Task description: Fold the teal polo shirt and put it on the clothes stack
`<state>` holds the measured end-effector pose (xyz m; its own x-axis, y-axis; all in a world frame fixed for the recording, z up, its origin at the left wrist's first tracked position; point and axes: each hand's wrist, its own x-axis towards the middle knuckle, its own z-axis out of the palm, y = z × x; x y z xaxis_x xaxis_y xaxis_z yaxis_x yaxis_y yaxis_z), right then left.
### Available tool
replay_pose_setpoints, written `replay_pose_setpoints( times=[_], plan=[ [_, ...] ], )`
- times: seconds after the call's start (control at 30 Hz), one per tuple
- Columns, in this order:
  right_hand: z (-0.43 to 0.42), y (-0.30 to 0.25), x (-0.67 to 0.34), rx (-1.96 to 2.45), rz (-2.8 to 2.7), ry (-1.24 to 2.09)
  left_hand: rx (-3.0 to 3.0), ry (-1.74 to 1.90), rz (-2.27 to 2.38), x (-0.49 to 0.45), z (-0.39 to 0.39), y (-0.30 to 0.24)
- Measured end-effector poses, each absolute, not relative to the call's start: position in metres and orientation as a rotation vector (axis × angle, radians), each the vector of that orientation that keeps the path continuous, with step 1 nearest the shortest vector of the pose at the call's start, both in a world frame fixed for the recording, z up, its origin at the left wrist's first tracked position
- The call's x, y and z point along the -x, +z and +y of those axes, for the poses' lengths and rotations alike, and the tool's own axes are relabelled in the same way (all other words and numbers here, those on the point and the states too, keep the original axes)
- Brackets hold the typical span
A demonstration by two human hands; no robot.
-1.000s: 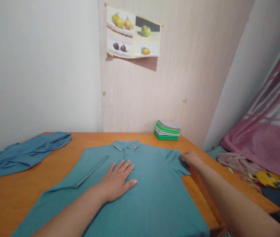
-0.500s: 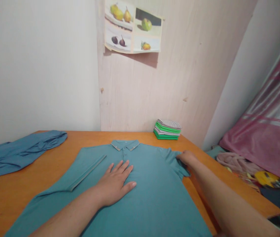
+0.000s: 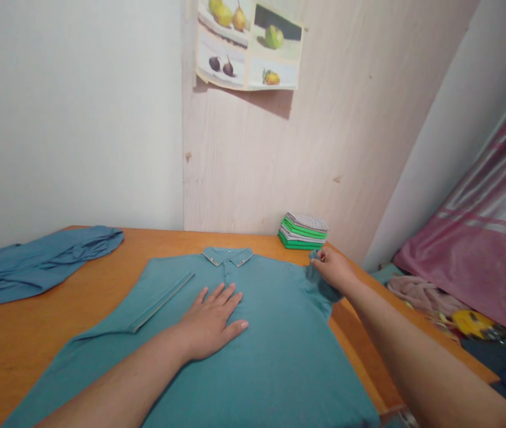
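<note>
At the left edge of the frame, a rumpled blue garment [image 3: 43, 261] lies on the orange-brown table [image 3: 79, 321]. The teal polo shirt [image 3: 275, 345] spreads across the lower centre, collar away from me. My left hand [image 3: 211, 324] presses flat on its chest, fingers slightly spread. Right of centre, beyond the shirt, sits 1 stack of folded cloths [image 3: 304, 232]; just below it, my right hand [image 3: 331, 267] pinches the sleeve [image 3: 313, 288] by its raised edge.

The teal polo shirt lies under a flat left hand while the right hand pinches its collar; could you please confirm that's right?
Not quite: the head view shows the right hand pinching a sleeve, not the collar; the rest is right.
</note>
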<state>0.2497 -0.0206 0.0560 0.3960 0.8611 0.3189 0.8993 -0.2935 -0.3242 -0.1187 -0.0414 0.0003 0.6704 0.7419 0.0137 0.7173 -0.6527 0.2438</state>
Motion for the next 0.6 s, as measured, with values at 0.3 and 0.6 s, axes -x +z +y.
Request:
replay_pose_setpoints(
  times=[0.3,0.6],
  plan=[
    [-0.041,0.070,-0.168,1.979,-1.924,-0.167,-2.677,0.164,1.189,0.118,-0.042,0.001],
    [-0.031,0.060,-0.191,1.839,-1.716,0.102,-2.694,0.175,1.173,0.118,-0.043,0.002]
  ],
)
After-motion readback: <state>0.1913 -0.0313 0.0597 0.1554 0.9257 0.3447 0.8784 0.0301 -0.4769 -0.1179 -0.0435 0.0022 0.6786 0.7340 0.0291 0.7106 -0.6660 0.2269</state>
